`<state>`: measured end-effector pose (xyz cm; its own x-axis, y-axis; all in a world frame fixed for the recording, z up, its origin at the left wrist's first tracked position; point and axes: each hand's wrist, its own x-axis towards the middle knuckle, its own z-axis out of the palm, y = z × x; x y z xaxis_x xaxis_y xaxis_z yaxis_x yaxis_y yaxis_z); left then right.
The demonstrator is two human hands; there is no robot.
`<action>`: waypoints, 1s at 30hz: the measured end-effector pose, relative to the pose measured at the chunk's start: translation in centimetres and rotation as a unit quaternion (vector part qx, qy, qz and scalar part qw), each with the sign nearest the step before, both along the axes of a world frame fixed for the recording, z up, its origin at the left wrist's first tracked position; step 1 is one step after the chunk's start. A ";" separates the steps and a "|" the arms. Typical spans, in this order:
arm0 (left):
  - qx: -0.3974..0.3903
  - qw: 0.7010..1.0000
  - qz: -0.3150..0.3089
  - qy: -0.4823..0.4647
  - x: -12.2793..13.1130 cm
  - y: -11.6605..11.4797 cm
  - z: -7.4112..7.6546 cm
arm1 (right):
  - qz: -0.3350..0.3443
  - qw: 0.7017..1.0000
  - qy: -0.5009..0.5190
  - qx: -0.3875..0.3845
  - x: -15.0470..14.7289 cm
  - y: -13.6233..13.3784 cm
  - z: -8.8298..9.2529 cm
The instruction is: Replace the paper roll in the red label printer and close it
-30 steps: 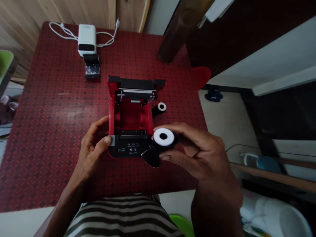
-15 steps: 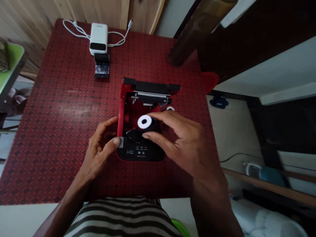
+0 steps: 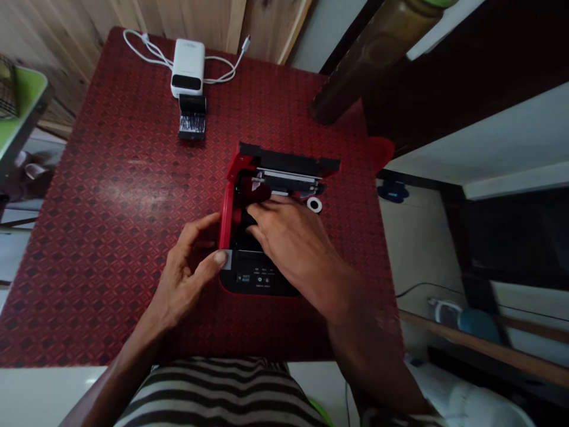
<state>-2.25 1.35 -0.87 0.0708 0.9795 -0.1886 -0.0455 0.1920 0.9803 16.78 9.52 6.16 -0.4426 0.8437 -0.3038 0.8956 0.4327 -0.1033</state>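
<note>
A red and black printer (image 3: 249, 276) sits with its lid open on the red patterned table (image 3: 111, 196). My left hand (image 3: 189, 273) grips its left front corner, thumb on the edge. My right hand (image 3: 293, 246) reaches down into the open red bay, fingers curled and closed. The black roll with the white end that it carried is hidden beneath it. A second small black roll with a white end (image 3: 314, 205) lies on the table just right of the printer.
A white box-shaped device (image 3: 188, 59) with a white cable (image 3: 146, 50) stands at the table's far edge, a small black part (image 3: 192, 116) in front of it. A brown post (image 3: 355, 65) rises at the far right corner. The table's right edge drops to the floor.
My right hand carried the black roll from in front of the printer up and into the open bay, where it now covers it. The left hand kept its hold on the printer's corner.
</note>
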 end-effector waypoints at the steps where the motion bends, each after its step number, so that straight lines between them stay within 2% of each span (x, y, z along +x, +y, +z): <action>1: 0.002 1.000 0.000 0.001 0.0 0.0 0.0 | -0.003 1.000 -0.008 -0.018 -0.2 0.3 0.0; 4: 0.004 1.000 0.000 0.005 0.0 0.0 -0.1 | -0.014 0.999 -0.008 -0.044 -0.4 0.8 -0.2; 10: -0.004 1.000 0.003 0.000 0.0 0.0 -0.1 | -0.029 0.998 0.031 -0.038 -0.2 0.9 -0.7; 14: -0.006 1.000 -0.001 0.004 0.0 -0.1 -0.1 | -0.008 0.992 0.126 0.010 1.3 0.0 -1.0; 18: -0.005 1.000 0.000 0.004 0.0 -0.2 -0.1 | 0.036 0.976 0.211 0.043 3.1 -1.1 -0.4; 25: -0.001 1.000 -0.003 0.002 0.0 0.0 0.0 | 0.087 0.978 0.186 0.029 3.4 -1.4 0.2; 30: -0.013 1.000 0.001 0.015 0.0 0.0 0.0 | 0.099 0.976 0.172 0.085 2.8 -1.2 -0.6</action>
